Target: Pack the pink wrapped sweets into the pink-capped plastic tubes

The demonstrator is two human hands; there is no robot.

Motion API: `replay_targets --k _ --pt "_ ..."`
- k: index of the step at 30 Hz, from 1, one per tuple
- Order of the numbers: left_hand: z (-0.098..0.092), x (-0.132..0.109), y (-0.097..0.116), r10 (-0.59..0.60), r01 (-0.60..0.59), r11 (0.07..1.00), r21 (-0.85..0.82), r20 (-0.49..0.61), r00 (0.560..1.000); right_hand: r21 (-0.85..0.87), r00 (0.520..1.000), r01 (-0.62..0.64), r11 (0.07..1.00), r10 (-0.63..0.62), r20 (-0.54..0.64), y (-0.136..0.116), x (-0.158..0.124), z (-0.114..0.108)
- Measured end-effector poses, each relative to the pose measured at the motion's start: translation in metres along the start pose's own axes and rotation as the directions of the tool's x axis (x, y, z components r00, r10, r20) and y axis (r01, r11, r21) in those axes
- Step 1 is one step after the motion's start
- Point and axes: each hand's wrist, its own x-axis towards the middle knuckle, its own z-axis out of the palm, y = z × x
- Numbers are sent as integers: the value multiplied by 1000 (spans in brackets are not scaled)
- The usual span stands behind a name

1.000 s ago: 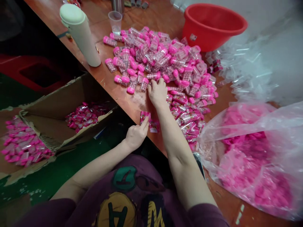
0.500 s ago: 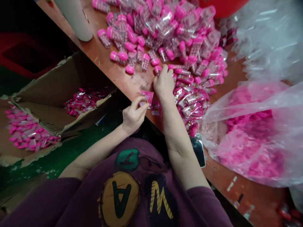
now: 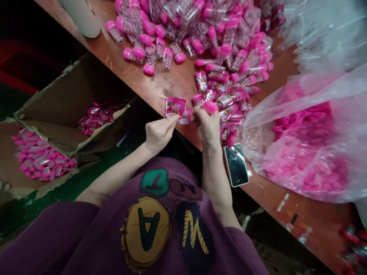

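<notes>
My left hand [image 3: 159, 134] is closed in a pinch on the lower edge of a flat pink printed wrapper [image 3: 174, 104] near the table edge. Another pink wrapper [image 3: 185, 115] shows just right of those fingertips; whether it is held or lies on the table I cannot tell. My right hand [image 3: 208, 129] is closed around a small candy bottle [image 3: 210, 107]; its pink cap sticks out over the knuckles and its body is hidden by the hand. Beside this hand lie wrapped candy bottles [image 3: 229, 100], and beyond them a heap of unwrapped ones [image 3: 168, 59].
A phone [image 3: 236, 166] lies at the table edge. To the right stands a clear plastic bag [image 3: 306, 160] of pink pieces. Cardboard boxes [image 3: 57, 89] at the left hold pink packages. A white tube [image 3: 82, 19] stands at the back left.
My right hand has come back from the bottle heap towards my left hand with a candy bottle in it. The wrapper in my left hand now shows more fully; the view has shifted slightly.
</notes>
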Motion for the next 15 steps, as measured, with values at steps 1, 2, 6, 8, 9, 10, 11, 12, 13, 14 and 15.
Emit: replay_targets --k 1,2,6,8,9,10,11,12,13,14,15 --pt "1 -3 3 1 -2 1000 23 42 999 60 1000 -28 998 29 -6 3 -13 0" --pt "3 -5 6 4 -7 999 39 80 997 91 999 -42 995 44 -25 7 -24 1" --pt "8 -15 19 15 -11 1000 -20 179 984 144 991 -39 989 58 -125 23 -43 0" --pt "8 -16 25 -64 84 988 -131 150 987 148 988 -16 989 38 -149 27 -46 -5" --pt "7 -15 27 -133 159 965 -210 131 982 139 990 -4 990 24 -141 27 -47 -8" --pt "6 -14 29 -211 242 925 -293 132 968 127 993 7 992 9 -120 26 -48 -12" --pt "3 -11 30 -281 323 872 -369 165 945 114 996 11 993 -1 -86 24 -50 -16" --pt "1 -8 31 -325 397 813 -427 233 917 104 999 7 995 -3 -46 21 -53 -19" --pt "-2 -4 32 -339 458 760 -461 319 885 99 1000 -5 995 5 -7 19 -55 -21" --pt "-5 -2 32 -334 506 722 -473 402 853 99 999 -26 995 23 28 17 -58 -22" --pt "-7 1 32 -326 539 697 -472 461 825 105 998 -50 993 45 54 16 -60 -23"
